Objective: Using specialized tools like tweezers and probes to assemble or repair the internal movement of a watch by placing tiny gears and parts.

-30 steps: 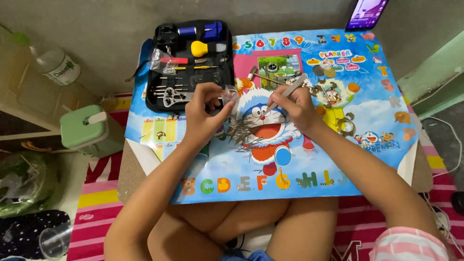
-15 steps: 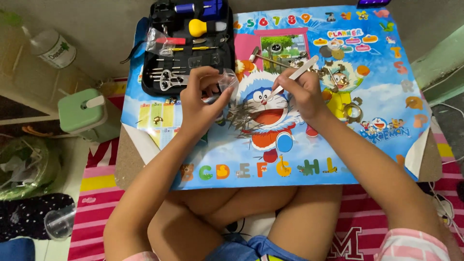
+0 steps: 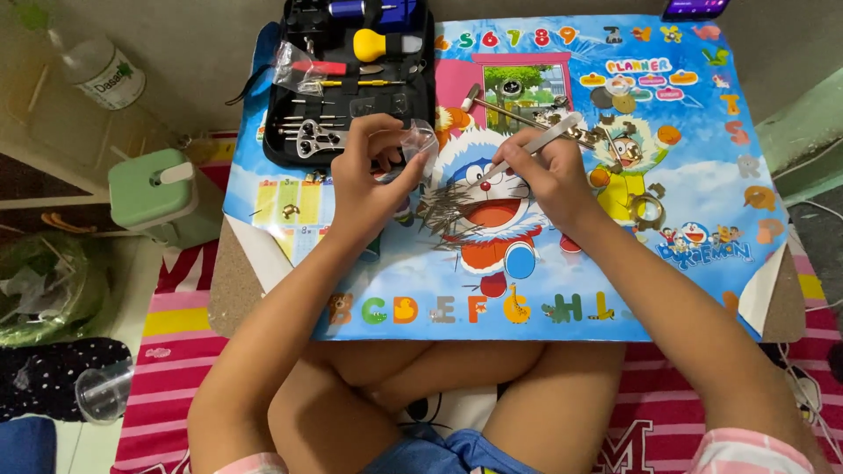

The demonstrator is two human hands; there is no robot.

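Left hand (image 3: pixel 369 171): rests on the table just below the tool case, fingers (image 3: pixel 386 132) pinched on a small clear plastic bag (image 3: pixel 420 140), which is held up off the mat.
Right hand (image 3: pixel 544 171): fingers closed around a pair of metal tweezers (image 3: pixel 531 147), held like a pen, tips pointing down and left toward the pile of pins.
Pile of pins (image 3: pixel 448 211): thin dark metal pins lie scattered on the mat between the two hands, just below the bag.
Mat (image 3: pixel 702 184): a colourful cartoon sheet with letters and numbers covers the table (image 3: pixel 233 281); one corner curls up at the right.
Tool case (image 3: pixel 351 79): black, open, at the far left of the mat, holding small screwdrivers, a yellow blower and other fine tools.
Loose parts (image 3: pixel 645 211): small metal rings and round bits lie on the mat to the right of the right hand.
Around the table: a green lidded cup (image 3: pixel 158 193) and a plastic bottle (image 3: pixel 101 70) stand to the left; a striped cloth (image 3: pixel 176 351) lies under the crossed legs.
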